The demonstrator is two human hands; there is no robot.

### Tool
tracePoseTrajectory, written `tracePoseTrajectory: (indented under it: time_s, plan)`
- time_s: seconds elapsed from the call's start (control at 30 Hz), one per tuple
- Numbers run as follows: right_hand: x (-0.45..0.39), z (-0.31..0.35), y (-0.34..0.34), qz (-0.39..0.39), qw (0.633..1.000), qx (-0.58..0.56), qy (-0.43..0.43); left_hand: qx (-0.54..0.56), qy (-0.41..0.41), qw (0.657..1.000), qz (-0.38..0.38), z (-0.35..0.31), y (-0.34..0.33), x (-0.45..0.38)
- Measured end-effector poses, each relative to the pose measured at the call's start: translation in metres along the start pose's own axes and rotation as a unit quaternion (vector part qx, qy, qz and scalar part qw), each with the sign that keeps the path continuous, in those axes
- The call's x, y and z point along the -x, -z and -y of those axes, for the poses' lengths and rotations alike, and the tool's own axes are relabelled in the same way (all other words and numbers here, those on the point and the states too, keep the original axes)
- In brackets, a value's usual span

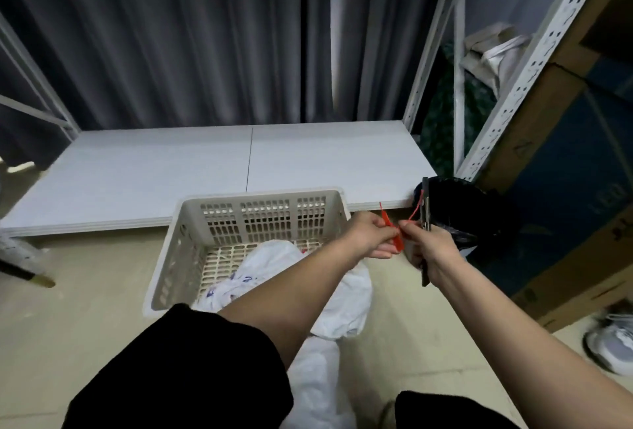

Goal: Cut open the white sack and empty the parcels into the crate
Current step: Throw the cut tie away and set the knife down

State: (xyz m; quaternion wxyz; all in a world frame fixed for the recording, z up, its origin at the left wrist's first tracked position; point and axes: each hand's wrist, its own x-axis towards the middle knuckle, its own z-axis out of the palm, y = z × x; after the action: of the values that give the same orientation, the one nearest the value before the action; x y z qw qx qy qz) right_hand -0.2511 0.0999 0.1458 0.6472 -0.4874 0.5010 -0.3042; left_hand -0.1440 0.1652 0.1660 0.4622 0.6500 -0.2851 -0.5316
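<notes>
Your left hand (371, 235) pinches a red plastic seal tie (397, 243) between thumb and fingers, its thin tail sticking up past the knuckles. Your right hand (432, 250) grips a dark cutting tool (425, 209), fingers curled round the handle, blade end pointing up; a second thin red strand loops between this hand and the tool. Both hands sit close together, just right of the crate's near corner. The beige slotted crate (191, 240) stands on the floor against the low white platform (171, 168); inside it lies crumpled white plastic with blue print, parcels or sack, cannot tell which. The white sack (318, 380) trails from the crate's near right rim down to the floor between your arms, rumpled and slack. Beyond your right hand, a black-lined bin (479, 212) sits by the metal rack (534, 62); its contents are too dark to read.
</notes>
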Motion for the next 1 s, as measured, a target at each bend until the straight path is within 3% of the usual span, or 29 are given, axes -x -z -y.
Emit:
tracePoseTrajectory:
  time_s: [0.2, 0.43, 0.77, 0.87, 1.0]
  plan:
    - [-0.110, -0.006, 0.060, -0.140, 0.989, 0.042, -0.011, -0.015, 0.003, 1.000, -0.026, 0.011, -0.045, -0.093]
    - [-0.227, -0.034, 0.129, -0.267, 0.943, 0.188, -0.059, -0.058, 0.013, 0.998, -0.009, 0.056, -0.054, -0.169]
    - [-0.281, -0.050, 0.135, -0.256, 0.922, 0.277, -0.090, -0.052, 0.047, 0.998, 0.008, 0.082, -0.064, -0.210]
    - [-0.266, -0.059, 0.131, -0.259, 0.923, 0.284, -0.034, -0.046, 0.057, 0.997, 0.000, 0.085, -0.062, -0.210]
    - [-0.219, -0.072, 0.110, -0.243, 0.950, 0.176, 0.085, -0.035, 0.076, 0.996, -0.008, 0.095, -0.070, -0.202]
